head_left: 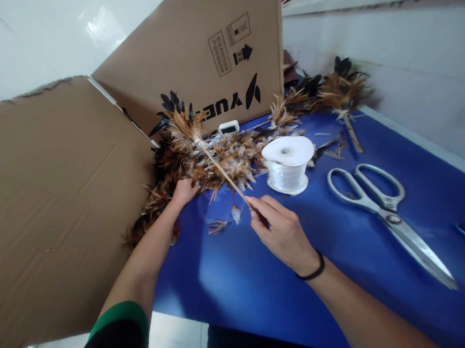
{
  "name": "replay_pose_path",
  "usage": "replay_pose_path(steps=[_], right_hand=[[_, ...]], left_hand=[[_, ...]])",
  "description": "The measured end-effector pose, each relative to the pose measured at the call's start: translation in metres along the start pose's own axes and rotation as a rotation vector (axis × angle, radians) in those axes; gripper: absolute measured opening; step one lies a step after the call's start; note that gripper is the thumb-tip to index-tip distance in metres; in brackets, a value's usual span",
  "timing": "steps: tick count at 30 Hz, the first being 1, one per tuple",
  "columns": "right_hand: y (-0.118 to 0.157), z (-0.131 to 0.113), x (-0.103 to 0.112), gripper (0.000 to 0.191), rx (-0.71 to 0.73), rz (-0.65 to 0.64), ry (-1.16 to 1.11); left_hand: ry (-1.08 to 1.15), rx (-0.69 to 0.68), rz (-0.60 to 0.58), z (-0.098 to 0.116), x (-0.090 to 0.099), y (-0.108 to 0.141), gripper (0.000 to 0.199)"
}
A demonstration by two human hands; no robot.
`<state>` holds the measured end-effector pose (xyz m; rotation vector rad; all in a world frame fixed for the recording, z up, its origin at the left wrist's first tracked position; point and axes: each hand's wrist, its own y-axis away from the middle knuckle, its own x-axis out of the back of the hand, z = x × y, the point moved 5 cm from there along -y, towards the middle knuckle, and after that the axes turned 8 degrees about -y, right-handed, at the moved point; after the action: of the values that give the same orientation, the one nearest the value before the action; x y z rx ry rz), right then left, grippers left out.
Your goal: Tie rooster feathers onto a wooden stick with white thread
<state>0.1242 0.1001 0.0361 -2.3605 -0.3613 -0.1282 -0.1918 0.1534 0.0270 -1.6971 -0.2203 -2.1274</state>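
Note:
My right hand [279, 226] is closed round the lower end of a thin wooden stick [224, 174]. Brown and black feathers [182, 127] are fixed to the stick's far end, like a small feather duster. It slants up and to the left over a pile of loose brown feathers [234, 155]. My left hand [185, 190] reaches into the near left side of that pile; its fingers are mostly hidden among the feathers. Beside the pile stands a white spool of clear thread [287, 165]. A few stray feathers [217, 226] lie on the blue table between my hands.
Large metal scissors [386, 210] lie partly spread on the right of the blue table [255, 294]. Cardboard box panels [61, 198] wall off the left and back. Another feather bundle on a stick [343, 91] rests at the back right. A small white device [228, 127] sits behind the pile.

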Motion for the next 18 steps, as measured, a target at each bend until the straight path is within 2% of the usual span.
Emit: replay_pose_path(steps=[3, 9, 13, 18], right_hand=[[-0.001, -0.002, 0.000, 0.033, 0.001, -0.003, -0.002], [0.000, -0.004, -0.001, 0.036, 0.022, -0.009, 0.007], [0.001, -0.005, -0.001, 0.037, 0.033, -0.014, 0.008], [0.000, -0.004, 0.000, 0.035, 0.027, -0.007, 0.012]], left_hand=[[0.034, 0.040, -0.056, -0.006, 0.002, 0.005, 0.010], [0.238, 0.059, -0.214, -0.020, 0.030, 0.034, 0.025], [0.360, 0.050, -0.294, -0.019, 0.042, 0.048, 0.030], [0.418, 0.039, -0.384, -0.018, 0.046, 0.050, 0.040]])
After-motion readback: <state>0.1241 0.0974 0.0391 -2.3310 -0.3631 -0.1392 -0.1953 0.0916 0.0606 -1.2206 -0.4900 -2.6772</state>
